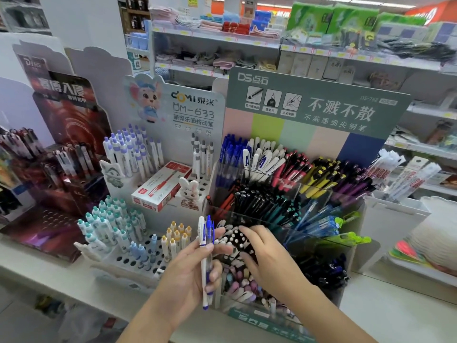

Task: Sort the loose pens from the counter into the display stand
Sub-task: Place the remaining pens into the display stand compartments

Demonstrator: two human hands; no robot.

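Left hand (191,273) grips two pens (207,256), upright. Right hand (267,256), at 3 o'clock, fingers relaxed, possibly touching stand (319,191) pens.

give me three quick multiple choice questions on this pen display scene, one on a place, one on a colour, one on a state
1. Where does the red and white cardboard pen box lie?
A. on the white stand with round holes
B. in the clear acrylic bin
C. on the far shelf

2. What colour are the clips of the two pens in the left hand?
A. green
B. blue
C. red

3. What is the right hand doing?
A. holding a box
B. hanging idle
C. fingers resting on the black pens with white dots

Answers: 1 A, the box sits tilted on the stand's middle tier. 2 B, both clips show blue. 3 C, its fingertips touch those pen tops.
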